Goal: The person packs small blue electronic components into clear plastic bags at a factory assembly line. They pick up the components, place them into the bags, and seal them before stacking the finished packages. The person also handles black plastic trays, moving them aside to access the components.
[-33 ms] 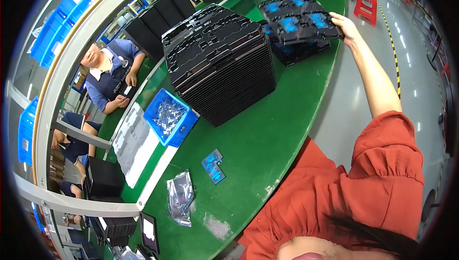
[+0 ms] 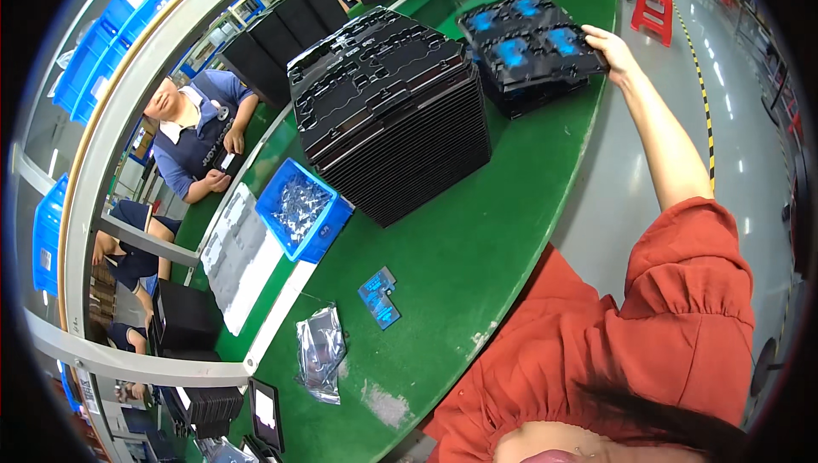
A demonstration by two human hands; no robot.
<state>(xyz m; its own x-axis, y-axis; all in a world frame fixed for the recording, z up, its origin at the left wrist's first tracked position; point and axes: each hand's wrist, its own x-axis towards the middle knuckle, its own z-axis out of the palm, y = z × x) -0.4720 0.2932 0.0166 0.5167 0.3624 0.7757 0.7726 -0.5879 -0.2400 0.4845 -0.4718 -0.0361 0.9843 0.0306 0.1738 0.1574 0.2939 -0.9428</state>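
My right hand (image 2: 612, 54) grips the right-hand edge of a black plastic tray (image 2: 530, 34), fingers closed over its rim. Blue flat pieces lie in the tray's pockets. Another black tray (image 2: 527, 107) shows under it on the green table, mostly covered; whether the two touch I cannot tell. Just left of them rises a tall stack of black trays (image 2: 400, 139). Nearer to me, a small blue circuit board (image 2: 379, 298) lies flat by itself. My left hand is out of the picture.
A blue bin (image 2: 308, 212) of small silvery parts stands left of the stack, with a crumpled clear-silver bag (image 2: 322, 352) nearer. A white frame post (image 2: 281, 314) borders the green table (image 2: 443, 267). Across it sits a co-worker (image 2: 204, 126). A red stool (image 2: 652, 13) is on the floor.
The tray in my right hand has come down slightly and shifted a little left over the lower tray. My grip on it stays the same.
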